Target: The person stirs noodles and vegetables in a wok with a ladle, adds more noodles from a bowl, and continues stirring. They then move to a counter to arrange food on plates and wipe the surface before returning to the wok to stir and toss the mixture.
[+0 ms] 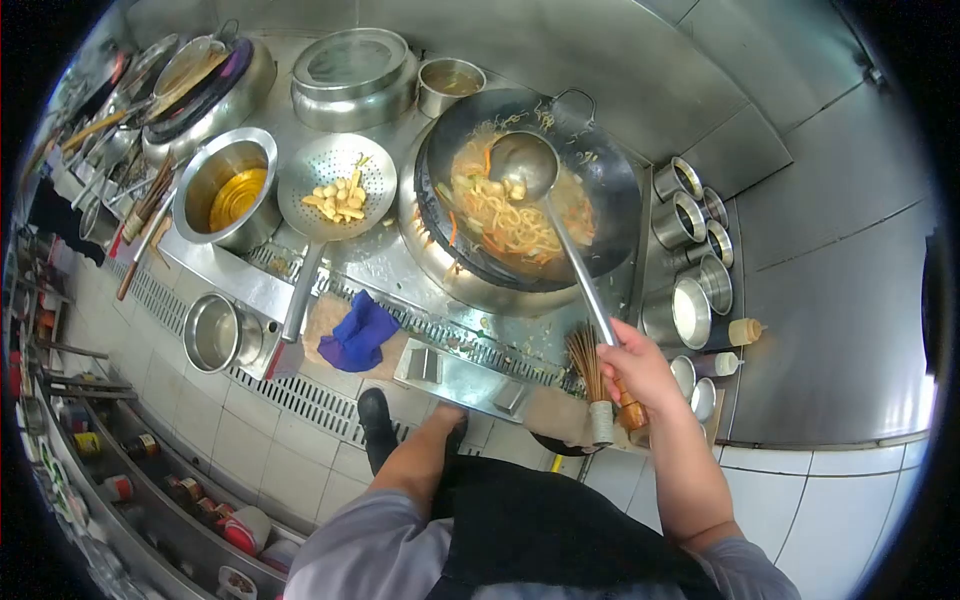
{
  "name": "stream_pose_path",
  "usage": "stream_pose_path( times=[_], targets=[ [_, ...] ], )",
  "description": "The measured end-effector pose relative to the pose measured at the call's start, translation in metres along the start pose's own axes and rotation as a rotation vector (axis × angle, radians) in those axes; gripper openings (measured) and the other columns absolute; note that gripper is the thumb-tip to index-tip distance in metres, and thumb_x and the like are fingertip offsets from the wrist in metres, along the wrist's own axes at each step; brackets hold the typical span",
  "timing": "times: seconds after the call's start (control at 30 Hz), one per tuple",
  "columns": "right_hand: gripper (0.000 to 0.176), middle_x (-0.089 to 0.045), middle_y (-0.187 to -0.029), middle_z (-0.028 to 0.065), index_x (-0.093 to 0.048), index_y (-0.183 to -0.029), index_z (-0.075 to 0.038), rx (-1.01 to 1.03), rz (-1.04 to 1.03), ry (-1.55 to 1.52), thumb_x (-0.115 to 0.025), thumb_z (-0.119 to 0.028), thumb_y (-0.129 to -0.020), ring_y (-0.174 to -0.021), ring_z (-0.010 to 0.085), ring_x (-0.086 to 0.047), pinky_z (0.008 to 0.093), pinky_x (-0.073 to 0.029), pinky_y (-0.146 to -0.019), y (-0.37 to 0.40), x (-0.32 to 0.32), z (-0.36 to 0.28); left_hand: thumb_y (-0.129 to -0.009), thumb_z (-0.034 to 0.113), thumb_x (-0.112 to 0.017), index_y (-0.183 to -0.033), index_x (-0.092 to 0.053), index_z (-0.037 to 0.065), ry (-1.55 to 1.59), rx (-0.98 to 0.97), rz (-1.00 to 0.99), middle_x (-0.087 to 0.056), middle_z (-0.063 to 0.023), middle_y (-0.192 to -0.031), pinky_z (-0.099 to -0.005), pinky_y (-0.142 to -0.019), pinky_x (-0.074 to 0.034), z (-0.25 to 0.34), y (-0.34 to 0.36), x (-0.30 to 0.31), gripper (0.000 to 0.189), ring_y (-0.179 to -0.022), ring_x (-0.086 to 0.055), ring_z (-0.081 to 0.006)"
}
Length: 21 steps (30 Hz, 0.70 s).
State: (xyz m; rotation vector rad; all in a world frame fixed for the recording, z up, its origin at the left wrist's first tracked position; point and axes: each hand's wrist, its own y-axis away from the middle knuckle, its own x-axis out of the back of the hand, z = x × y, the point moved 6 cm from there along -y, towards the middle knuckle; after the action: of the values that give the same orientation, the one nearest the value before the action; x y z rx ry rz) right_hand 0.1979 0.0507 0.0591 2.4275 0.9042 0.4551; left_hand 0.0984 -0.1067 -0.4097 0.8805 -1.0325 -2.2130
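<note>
My right hand (640, 372) is closed round the handle of a long metal ladle (570, 250), near its wooden end. The ladle's bowl (525, 165) rests among noodles (505, 222) in a large black wok (612, 215). Orange strips and liquid lie with the noodles. My left hand (450, 412) hangs low by the front edge of the stove; its fingers cannot be made out. Beside the right hand stands a bamboo wok brush (597, 395). Left of the wok, a perforated strainer (300, 185) holds pale yellow pieces (340, 198).
A pot of yellow oil (190, 215) stands left of the strainer. Behind are a lidded pot (350, 105) and a small metal container (428, 100). Several metal seasoning pots (675, 225) line the right side. A blue cloth (358, 332) lies at the stove's front edge.
</note>
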Motion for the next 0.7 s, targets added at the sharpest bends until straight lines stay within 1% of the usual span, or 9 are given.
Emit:
stream_pose_path(
  times=[0.1, 0.23, 0.3, 0.4, 0.5, 0.57, 0.6, 0.67, 0.7],
  targets=[
    [0.036, -0.045, -0.063, -0.0005, -0.047, -0.13, -0.008, -0.098, -0.035, -0.188, -0.048, -0.007, -0.094, -0.041, 0.01, -0.043, 0.0237, -0.037, -0.038, 0.01, 0.003, 0.006, -0.091, 0.034, -0.057, -0.11, -0.059, 0.012, 0.145, 0.074, 0.023, -0.067, -0.0081, -0.097, -0.0352, -0.064, -0.053, -0.004, 0.003, -0.008, 0.029, -0.088, -0.065, -0.021],
    [0.037, -0.045, -0.062, -0.0003, -0.046, -0.132, -0.009, -0.078, -0.109, -0.248, -0.046, -0.009, -0.095, -0.039, 0.0111, -0.043, 0.025, -0.035, -0.036, 0.015, 0.018, 0.008, -0.091, 0.033, -0.058, -0.108, -0.059, 0.013, 0.219, 0.11, 0.066, -0.067, -0.0046, -0.095, -0.0316, -0.061, -0.053, -0.013, 0.015, -0.004, 0.027, -0.088, -0.064, -0.0167],
    [0.041, -0.044, -0.062, 0.0008, -0.042, -0.136, -0.01, -0.079, -0.122, -0.439, -0.046, -0.01, -0.096, -0.038, 0.0111, -0.041, 0.0262, -0.034, -0.033, 0.013, 0.021, 0.014, -0.091, 0.033, -0.058, -0.108, -0.059, 0.013, 0.217, 0.109, 0.082, -0.067, -0.0037, -0.095, -0.0307, -0.06, -0.053, -0.01, 0.018, -0.004, 0.026, -0.088, -0.064, -0.0157],
    [0.04, -0.044, -0.063, 0.0012, -0.043, -0.136, -0.009, -0.084, -0.139, -0.504, -0.045, -0.011, -0.096, -0.037, 0.0115, -0.041, 0.027, -0.034, -0.033, 0.019, 0.024, 0.014, -0.091, 0.034, -0.058, -0.104, -0.058, 0.019, 0.173, 0.088, 0.016, -0.065, -0.0007, -0.093, -0.0242, -0.053, -0.048, -0.016, 0.006, -0.005, 0.02, -0.085, -0.063, -0.0111],
    [0.041, -0.044, -0.063, 0.0007, -0.042, -0.136, -0.009, -0.058, -0.09, -0.466, -0.045, -0.012, -0.096, -0.037, 0.0112, -0.039, 0.0274, -0.034, -0.033, 0.023, 0.025, 0.014, -0.091, 0.034, -0.058, -0.106, -0.058, 0.018, 0.15, 0.081, -0.02, -0.065, -0.002, -0.094, -0.0301, -0.055, -0.049, -0.021, 0.001, -0.004, 0.023, -0.086, -0.064, -0.0151],
    [0.041, -0.044, -0.063, 0.0004, -0.042, -0.136, -0.008, -0.035, -0.109, -0.556, -0.045, -0.013, -0.096, -0.036, 0.0108, -0.038, 0.0271, -0.034, -0.032, 0.025, 0.024, 0.013, -0.09, 0.036, -0.057, -0.107, -0.058, 0.017, 0.022, 0.188, -0.004, -0.065, -0.0043, -0.097, -0.0364, -0.066, -0.05, -0.016, 0.011, 0.002, 0.025, -0.087, -0.064, -0.0202],
    [0.041, -0.044, -0.062, 0.0002, -0.041, -0.137, -0.007, -0.01, -0.125, -0.648, -0.045, -0.013, -0.096, -0.036, 0.0104, -0.037, 0.0268, -0.034, -0.032, 0.026, 0.024, 0.011, -0.09, 0.036, -0.057, -0.107, -0.058, 0.017, 0.022, 0.182, 0.001, -0.065, -0.0043, -0.097, -0.0364, -0.066, -0.05, -0.007, 0.018, 0.006, 0.025, -0.087, -0.064, -0.0202],
    [0.042, -0.043, -0.062, 0.0, -0.041, -0.137, -0.006, 0.022, -0.138, -0.684, -0.044, -0.013, -0.096, -0.036, 0.0099, -0.037, 0.0264, -0.033, -0.031, 0.029, 0.026, 0.0, -0.091, 0.037, -0.054, -0.109, -0.058, 0.013, -0.115, 0.123, 0.09, -0.065, -0.0074, -0.103, -0.0398, -0.077, -0.049, 0.024, 0.052, 0.016, 0.031, -0.092, -0.064, -0.024],
    [0.042, -0.043, -0.062, -0.0001, -0.041, -0.137, -0.006, 0.05, -0.146, -0.717, -0.044, -0.014, -0.096, -0.035, 0.0094, -0.036, 0.026, -0.033, -0.031, 0.031, 0.026, -0.008, -0.091, 0.037, -0.054, -0.109, -0.058, 0.013, -0.115, 0.121, 0.095, -0.065, -0.0074, -0.103, -0.0398, -0.077, -0.049, 0.019, 0.048, 0.031, 0.031, -0.092, -0.064, -0.024]
  ],
)
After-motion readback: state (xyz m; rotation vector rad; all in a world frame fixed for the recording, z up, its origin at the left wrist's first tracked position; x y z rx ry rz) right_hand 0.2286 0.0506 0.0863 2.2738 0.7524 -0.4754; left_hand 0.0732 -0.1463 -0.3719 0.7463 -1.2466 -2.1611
